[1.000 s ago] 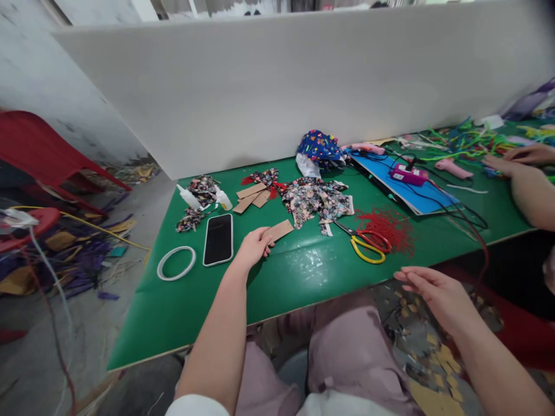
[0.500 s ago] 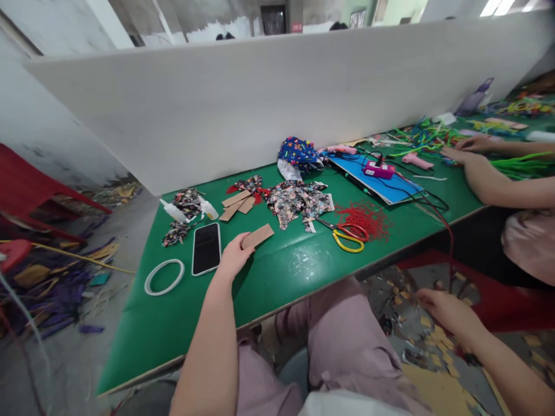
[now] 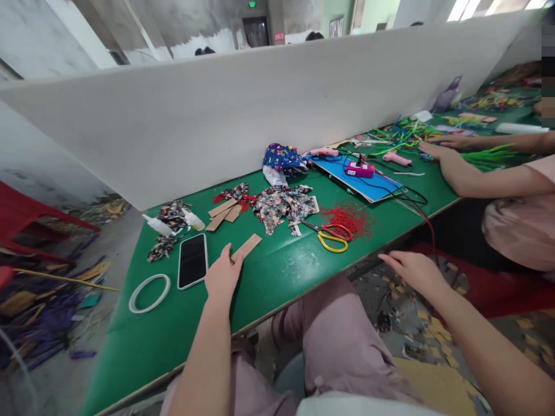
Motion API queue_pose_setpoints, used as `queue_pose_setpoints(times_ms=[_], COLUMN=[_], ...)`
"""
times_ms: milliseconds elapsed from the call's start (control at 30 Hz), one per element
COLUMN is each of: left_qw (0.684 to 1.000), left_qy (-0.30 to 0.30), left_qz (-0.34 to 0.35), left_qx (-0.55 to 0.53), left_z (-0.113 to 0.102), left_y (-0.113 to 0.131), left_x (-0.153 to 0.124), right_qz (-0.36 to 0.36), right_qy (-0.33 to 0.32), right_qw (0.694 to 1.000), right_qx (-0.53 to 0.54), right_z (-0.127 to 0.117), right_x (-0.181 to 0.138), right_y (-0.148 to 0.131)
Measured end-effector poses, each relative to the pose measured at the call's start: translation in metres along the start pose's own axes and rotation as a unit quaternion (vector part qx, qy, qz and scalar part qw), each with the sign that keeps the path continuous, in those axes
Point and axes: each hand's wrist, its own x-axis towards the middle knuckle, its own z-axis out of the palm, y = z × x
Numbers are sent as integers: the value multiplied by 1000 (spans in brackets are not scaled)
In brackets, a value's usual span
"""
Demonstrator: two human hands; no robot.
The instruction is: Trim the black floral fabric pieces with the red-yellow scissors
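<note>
My left hand [image 3: 223, 276] rests over the table, thumb and forefinger apart around the near end of a tan cardboard strip [image 3: 248, 246]. The strip looks flat on the green top, touching or nearly touching the fingers. To the left of this hand lies a phone [image 3: 193, 261] with a dark screen. My right hand [image 3: 411, 271] is in the air off the table's front edge, fingers stretched out, with nothing visible in it. Nearest to it on the table are scissors [image 3: 333, 237] with yellow and red handles, beside a heap of red threads [image 3: 353, 221].
More cardboard strips [image 3: 223, 215], floral fabric pieces [image 3: 281, 207], white bottles [image 3: 193, 219] and a white ring [image 3: 150, 293] lie about. A blue folder [image 3: 359, 176] carries a purple power block [image 3: 359, 169] with cables. At right, a co-worker's hands [image 3: 437, 147] touch green strips. A white partition [image 3: 217, 115] stands behind.
The view has swung to the right. My left thumb and forefinger have spread at the cardboard strip, which now lies lower on the table. My right hand has risen toward the table edge.
</note>
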Motion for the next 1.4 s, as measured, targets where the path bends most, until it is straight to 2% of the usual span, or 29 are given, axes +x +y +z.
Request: queue_pose_setpoints(times_ms=[167,333,500,700,800,900,1000,1100,1267,1400], left_qw=[999,996,994,993,991,990,988,985,977,970], left_qy=[49,78,73,66,68,79,102,131,168,174], left_qz=[-10,-19,-18,-14,-13,-10,-4,17,96,158], left_qx=[-12,-46,-73,-99,-111,-118,-117,-109,-85,-60], left_z=[8,11,13,14,16,18,19,21,30,37], left_y=[-3,-14,-18,-19,-19,-21,-22,-21,-9,-2], left_x=[-7,-5,-3,-2,-2,-2,-3,-6,-8,-7], right_qz=[-147,-206,-175,-136,-96,-42,0,-5,-84,-127], right_qy=[26,-49,-93,-92,-82,-73,-74,-70,-57,-37], right_qw=[989,975,973,979,987,993,996,997,995,991], right_qx=[-9,-64,-117,-122,-101,-79,-59,-23,18,18], right_z=[4,10,3,-30,-45,-47,-39,-24,4,24], right_x=[59,92,100,105,120,151,186,209,210,204], right_y=[-56,-85,-92,-74,-60,-52,-53,-65,-99,-130])
